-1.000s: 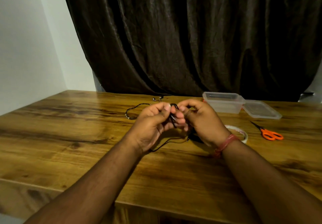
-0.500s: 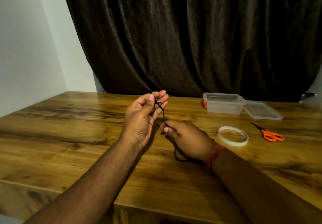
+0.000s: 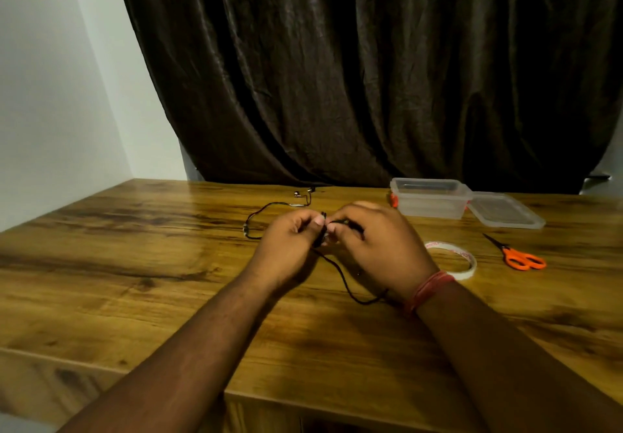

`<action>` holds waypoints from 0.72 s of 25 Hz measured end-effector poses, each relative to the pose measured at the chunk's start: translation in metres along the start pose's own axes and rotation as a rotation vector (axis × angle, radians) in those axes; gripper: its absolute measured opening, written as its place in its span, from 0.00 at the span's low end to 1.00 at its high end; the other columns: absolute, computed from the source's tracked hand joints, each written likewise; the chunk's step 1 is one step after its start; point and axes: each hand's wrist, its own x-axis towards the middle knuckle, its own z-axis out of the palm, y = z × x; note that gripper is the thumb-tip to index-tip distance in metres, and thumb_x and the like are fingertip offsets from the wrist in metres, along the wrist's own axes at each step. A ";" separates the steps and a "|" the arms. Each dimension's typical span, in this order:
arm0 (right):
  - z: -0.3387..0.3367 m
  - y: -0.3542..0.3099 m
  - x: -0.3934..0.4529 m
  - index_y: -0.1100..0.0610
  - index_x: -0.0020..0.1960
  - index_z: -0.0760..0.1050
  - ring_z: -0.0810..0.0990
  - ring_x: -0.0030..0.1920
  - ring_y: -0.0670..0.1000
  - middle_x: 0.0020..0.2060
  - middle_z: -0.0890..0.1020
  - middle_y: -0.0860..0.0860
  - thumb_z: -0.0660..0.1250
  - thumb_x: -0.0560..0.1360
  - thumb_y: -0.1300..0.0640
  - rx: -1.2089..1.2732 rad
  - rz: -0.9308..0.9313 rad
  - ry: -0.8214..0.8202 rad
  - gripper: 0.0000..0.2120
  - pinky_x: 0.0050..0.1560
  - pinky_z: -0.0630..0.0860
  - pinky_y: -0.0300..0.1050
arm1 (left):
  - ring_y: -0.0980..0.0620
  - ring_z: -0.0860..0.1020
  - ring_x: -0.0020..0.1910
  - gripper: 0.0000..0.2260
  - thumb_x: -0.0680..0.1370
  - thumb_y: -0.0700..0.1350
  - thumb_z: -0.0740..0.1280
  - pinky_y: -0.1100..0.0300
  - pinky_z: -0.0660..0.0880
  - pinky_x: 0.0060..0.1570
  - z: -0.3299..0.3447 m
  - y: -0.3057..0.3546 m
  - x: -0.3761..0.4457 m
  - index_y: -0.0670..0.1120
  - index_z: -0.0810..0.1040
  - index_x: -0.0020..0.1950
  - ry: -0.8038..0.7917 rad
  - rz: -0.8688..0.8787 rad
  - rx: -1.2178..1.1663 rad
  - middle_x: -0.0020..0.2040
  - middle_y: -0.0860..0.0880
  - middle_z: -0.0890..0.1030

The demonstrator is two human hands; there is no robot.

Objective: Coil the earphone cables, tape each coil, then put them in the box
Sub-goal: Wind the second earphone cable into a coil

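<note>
Both hands meet above the middle of the wooden table (image 3: 135, 281), raised off the surface. Left hand (image 3: 286, 247) pinches the black earphone cable (image 3: 340, 271) between thumb and curled fingers; right hand (image 3: 377, 247) pinches the same cable just beside it, fingertips nearly touching. From the hands one length of cable drops to the table toward the near edge and loops under the right wrist, another runs left and back to the earbuds (image 3: 301, 193) near the far edge. Clear box (image 3: 429, 198) sits open at the far right, its lid (image 3: 505, 212) touching its right side. Tape roll (image 3: 467, 264) lies just beside the right wrist. Orange scissors (image 3: 521, 257) lie toward the right edge.
</note>
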 end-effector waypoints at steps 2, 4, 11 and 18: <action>-0.006 0.007 0.001 0.49 0.46 0.79 0.76 0.42 0.44 0.41 0.78 0.42 0.68 0.75 0.52 0.005 0.026 0.080 0.02 0.42 0.75 0.48 | 0.47 0.79 0.42 0.13 0.83 0.42 0.59 0.48 0.74 0.51 0.002 0.000 -0.003 0.43 0.81 0.46 -0.132 -0.084 -0.154 0.42 0.43 0.82; -0.008 0.010 0.001 0.49 0.44 0.79 0.74 0.41 0.43 0.40 0.77 0.41 0.70 0.74 0.53 0.016 0.052 0.128 0.01 0.41 0.74 0.45 | 0.47 0.78 0.41 0.13 0.83 0.40 0.57 0.48 0.73 0.50 0.005 0.004 -0.006 0.39 0.80 0.48 -0.252 -0.121 -0.271 0.42 0.41 0.81; 0.016 0.013 0.001 0.54 0.51 0.81 0.79 0.50 0.46 0.47 0.82 0.48 0.62 0.78 0.64 0.347 0.167 -0.082 0.11 0.53 0.75 0.45 | 0.48 0.83 0.43 0.09 0.80 0.39 0.62 0.57 0.81 0.47 -0.007 0.023 -0.011 0.39 0.81 0.50 -0.307 -0.028 -0.583 0.45 0.41 0.84; 0.034 0.008 -0.004 0.49 0.54 0.78 0.79 0.49 0.42 0.48 0.82 0.43 0.61 0.81 0.55 0.414 0.181 -0.360 0.07 0.53 0.76 0.45 | 0.47 0.84 0.53 0.09 0.81 0.38 0.59 0.57 0.81 0.52 -0.008 0.028 -0.001 0.37 0.77 0.54 0.031 0.064 -0.763 0.51 0.41 0.85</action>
